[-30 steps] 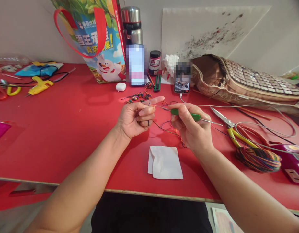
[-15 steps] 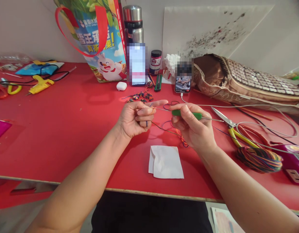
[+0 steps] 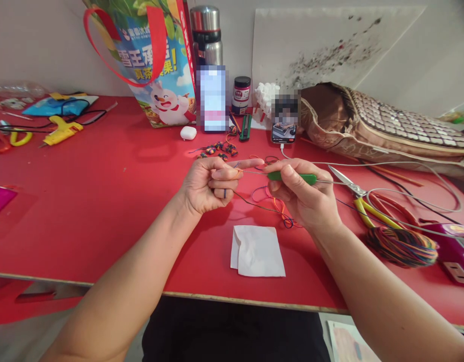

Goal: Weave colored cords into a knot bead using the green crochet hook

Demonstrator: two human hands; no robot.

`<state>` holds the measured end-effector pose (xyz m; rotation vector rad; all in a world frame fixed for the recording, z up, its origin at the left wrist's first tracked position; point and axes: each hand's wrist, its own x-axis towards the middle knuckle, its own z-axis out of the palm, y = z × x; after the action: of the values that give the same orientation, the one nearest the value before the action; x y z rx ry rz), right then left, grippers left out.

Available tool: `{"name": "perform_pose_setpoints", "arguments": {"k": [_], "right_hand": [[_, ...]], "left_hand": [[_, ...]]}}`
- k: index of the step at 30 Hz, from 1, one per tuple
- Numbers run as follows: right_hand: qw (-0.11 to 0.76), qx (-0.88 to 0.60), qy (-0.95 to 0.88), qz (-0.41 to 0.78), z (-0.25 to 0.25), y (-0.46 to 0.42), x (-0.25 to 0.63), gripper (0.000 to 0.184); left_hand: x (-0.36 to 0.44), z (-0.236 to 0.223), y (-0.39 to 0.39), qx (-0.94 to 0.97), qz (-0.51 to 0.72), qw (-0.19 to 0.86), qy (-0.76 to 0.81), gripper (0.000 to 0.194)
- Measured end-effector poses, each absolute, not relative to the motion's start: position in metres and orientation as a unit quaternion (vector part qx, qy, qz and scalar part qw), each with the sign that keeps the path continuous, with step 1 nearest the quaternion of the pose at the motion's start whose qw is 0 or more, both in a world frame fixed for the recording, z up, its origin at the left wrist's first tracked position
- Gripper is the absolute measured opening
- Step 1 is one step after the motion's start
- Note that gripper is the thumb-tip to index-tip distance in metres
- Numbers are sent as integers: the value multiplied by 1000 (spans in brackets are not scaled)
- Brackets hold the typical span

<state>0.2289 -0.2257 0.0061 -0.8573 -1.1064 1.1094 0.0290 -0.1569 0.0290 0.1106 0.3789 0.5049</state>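
Note:
My right hand [image 3: 307,193] is closed around the green handle of a crochet hook [image 3: 292,177], its thin metal shaft pointing left toward the other hand. Multicoloured yarn [image 3: 254,203] runs from my left hand [image 3: 211,183], whose thumb and fingers pinch it near the hook's tip while the index finger stretches out to the right. A strand wraps round one of the left fingers. Any stitches in the pinch are too small to make out. Loose yarn loops lie on the red table [image 3: 114,221] below and behind the hands. A multicoloured yarn ball [image 3: 403,246] sits to the right.
A folded white tissue [image 3: 258,251] lies in front. Yellow-and-red-handled scissors [image 3: 358,193] and a purple power strip [image 3: 456,251] are at right. Behind stand two phones, a jar [image 3: 241,95], a thermos [image 3: 206,35] and a shopping bag [image 3: 156,65]. A yellow glue gun [image 3: 62,131] lies far left.
The hook and my right hand have shifted slightly to the right. My left hand keeps its pinch, with its index finger reaching a little farther right.

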Motion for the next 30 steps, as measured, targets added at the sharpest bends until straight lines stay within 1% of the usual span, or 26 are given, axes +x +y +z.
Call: {"name": "perform_pose_setpoints", "arguments": {"k": [6,11,14,19,21,26,30], "right_hand": [[620,-368,-486,494,6,-225,232,30],[618,-354,-462,529,6,-224,231,30],[628,-355,-432,542,5,-223,228,30],[638,-354,-395,559,0,-221,222,31],[638,-349,-383,569,-1,-221,220,30],[662,-343,-357,563,-3,-219,217,29],[664,-351,-362,552,-1,-218,219,27]], "left_hand": [[27,29,-156,54,242,949,196,88],[28,27,-155,129,249,938,206,83],[33,27,-158,203,265,916,222,75],[46,24,-167,308,286,874,245,56],[50,20,-170,336,297,860,243,53],[54,15,-174,402,356,808,244,55],[55,15,-176,431,392,774,248,55]]}}
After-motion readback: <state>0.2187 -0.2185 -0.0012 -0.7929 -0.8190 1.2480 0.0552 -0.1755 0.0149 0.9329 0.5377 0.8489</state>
